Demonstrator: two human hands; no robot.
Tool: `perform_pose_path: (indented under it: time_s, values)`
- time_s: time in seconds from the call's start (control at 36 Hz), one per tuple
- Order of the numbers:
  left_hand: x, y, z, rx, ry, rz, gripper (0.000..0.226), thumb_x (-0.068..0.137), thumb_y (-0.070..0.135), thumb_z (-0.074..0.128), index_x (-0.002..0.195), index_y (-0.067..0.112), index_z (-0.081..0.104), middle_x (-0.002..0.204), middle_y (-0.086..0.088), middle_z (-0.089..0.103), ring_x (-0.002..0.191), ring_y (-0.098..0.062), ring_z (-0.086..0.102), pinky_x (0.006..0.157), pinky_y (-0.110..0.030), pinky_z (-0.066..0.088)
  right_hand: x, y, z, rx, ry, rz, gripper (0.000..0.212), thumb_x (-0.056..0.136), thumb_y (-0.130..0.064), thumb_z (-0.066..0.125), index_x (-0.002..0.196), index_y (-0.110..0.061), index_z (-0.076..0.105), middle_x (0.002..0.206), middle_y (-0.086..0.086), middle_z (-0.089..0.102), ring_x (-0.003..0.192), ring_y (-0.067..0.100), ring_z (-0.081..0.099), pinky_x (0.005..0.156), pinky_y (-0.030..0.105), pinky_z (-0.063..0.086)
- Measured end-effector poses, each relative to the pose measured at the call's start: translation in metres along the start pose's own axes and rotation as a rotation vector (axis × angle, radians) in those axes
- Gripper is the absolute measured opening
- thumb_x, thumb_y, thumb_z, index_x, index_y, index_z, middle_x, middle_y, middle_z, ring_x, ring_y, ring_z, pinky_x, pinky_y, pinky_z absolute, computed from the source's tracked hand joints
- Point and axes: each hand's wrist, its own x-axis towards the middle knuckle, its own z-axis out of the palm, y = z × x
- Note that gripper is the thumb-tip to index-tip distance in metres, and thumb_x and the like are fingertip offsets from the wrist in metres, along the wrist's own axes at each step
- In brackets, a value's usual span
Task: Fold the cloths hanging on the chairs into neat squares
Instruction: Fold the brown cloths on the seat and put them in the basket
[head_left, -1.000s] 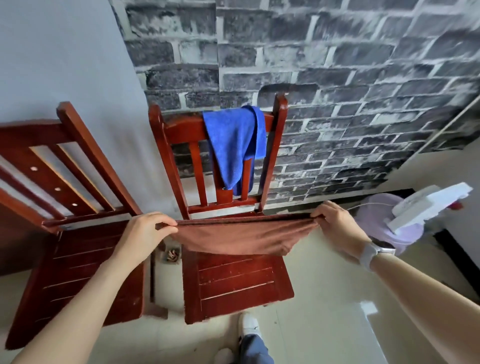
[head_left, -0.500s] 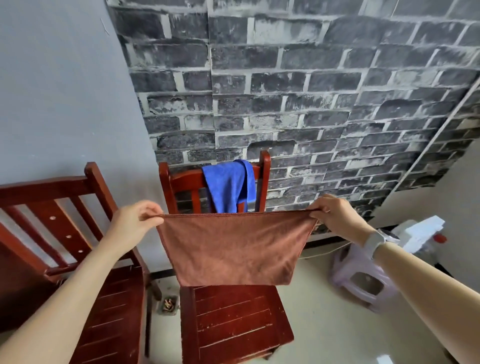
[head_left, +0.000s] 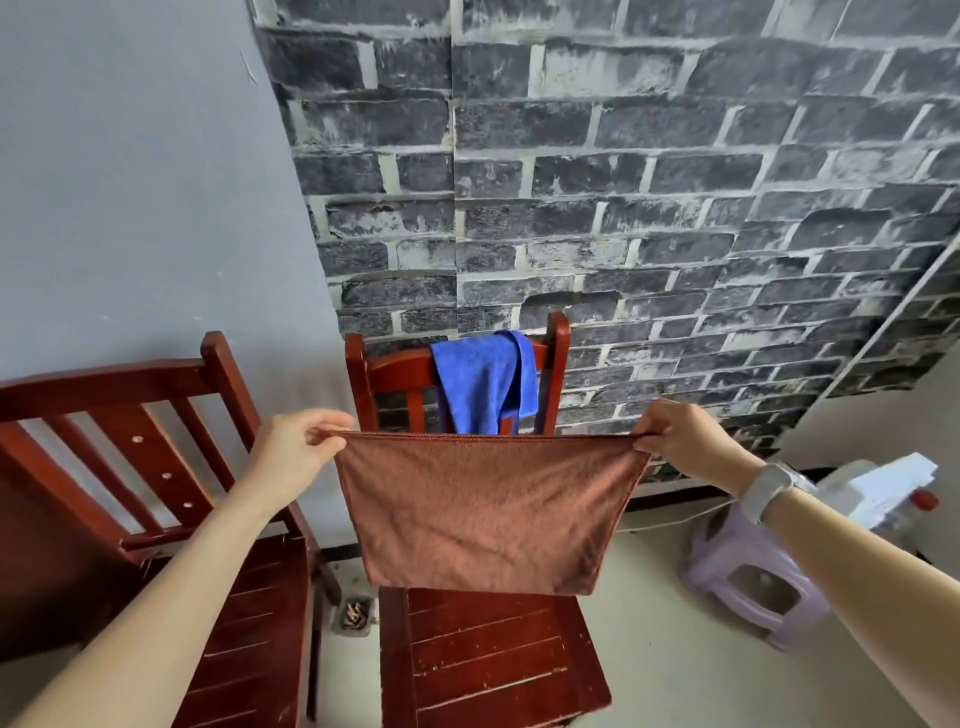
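A brown microfibre cloth (head_left: 485, 512) hangs stretched in the air between the two hands, its top edge pulled taut and level and its lower edge just above the seat of the middle wooden chair (head_left: 493, 670). The left hand (head_left: 298, 449) pinches the cloth's upper left corner, thumb and forefinger clamped together on the hem with the other fingers curled behind; the right hand (head_left: 688, 441) pinches the upper right corner the same way, fingers closed on the fabric (a pale smartwatch (head_left: 769, 491) sits on that wrist). The cloth seems doubled over, though I cannot tell how many layers there are. It covers the lower part of the chair's backrest and the rear of the seat. A blue cloth (head_left: 485, 387) is draped over the top rail of that same chair, towards its right post, and its lower end drops out of sight behind the brown cloth's top edge. To the left stands a second red-brown wooden chair (head_left: 140, 441) with a slatted back, its seat partly hidden by the left forearm. On the floor between the two chairs lies a small tray (head_left: 354, 616) of something too small to make out. To the right, a lilac plastic stool (head_left: 753, 587) stands on the pale floor (head_left: 675, 675) with white foam pieces (head_left: 883, 486) resting on it. Behind everything are a dark brick-pattern wall (head_left: 623, 182) and a plain grey wall (head_left: 130, 182).
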Motion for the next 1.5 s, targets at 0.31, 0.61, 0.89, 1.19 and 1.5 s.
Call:
perform_pose_path:
  time_s: [0.31,0.61,0.89,1.19,1.5]
  values:
    - [0.022,-0.018,0.024,0.378,-0.092,0.125,0.016,0.082,0.001,0.061,0.092,0.009,0.072,0.09,-0.005,0.064,0.078,-0.016,0.056,0.076,-0.023,0.041,0.034,0.012,0.019,-0.045,0.017,-0.005,0.008,0.077,0.002,0.064,0.081,-0.005,0.066,0.082,0.006,0.057,0.077,0.021,0.052,0.071,0.025,0.037]
    - [0.064,-0.044,0.067,0.335,0.017,-0.085,0.018,0.079,-0.002,0.061,0.086,0.01,0.073,0.089,-0.01,0.069,0.076,-0.018,0.06,0.077,-0.024,0.042,0.091,0.039,0.046,-0.21,-0.025,-0.117,0.01,0.084,-0.01,0.061,0.088,0.0,0.061,0.087,0.007,0.054,0.087,0.028,0.053,0.073,0.031,0.036]
    - [0.074,-0.069,0.09,0.244,0.162,-0.118,0.019,0.075,-0.008,0.062,0.086,0.005,0.071,0.083,-0.011,0.068,0.07,-0.018,0.057,0.071,-0.019,0.041,0.126,0.06,0.068,-0.212,0.075,-0.276,0.009,0.083,-0.008,0.062,0.086,0.0,0.063,0.086,0.014,0.06,0.081,0.035,0.058,0.065,0.037,0.046]
    - [-0.009,-0.116,0.127,0.381,0.09,-0.066,0.017,0.071,-0.005,0.068,0.082,0.007,0.067,0.088,-0.004,0.063,0.087,-0.024,0.057,0.069,-0.036,0.05,0.079,0.109,0.134,-0.178,-0.003,-0.301,0.01,0.08,-0.013,0.066,0.079,-0.005,0.061,0.08,0.01,0.059,0.076,0.034,0.059,0.058,0.038,0.051]
    - [-0.144,-0.201,0.197,0.401,-0.35,-0.202,0.027,0.059,-0.011,0.073,0.07,0.013,0.067,0.084,0.001,0.071,0.082,-0.017,0.062,0.057,-0.034,0.056,-0.039,0.189,0.244,-0.28,-0.527,-0.165,0.003,0.078,-0.011,0.069,0.08,-0.011,0.067,0.086,0.005,0.064,0.085,0.029,0.062,0.063,0.031,0.049]
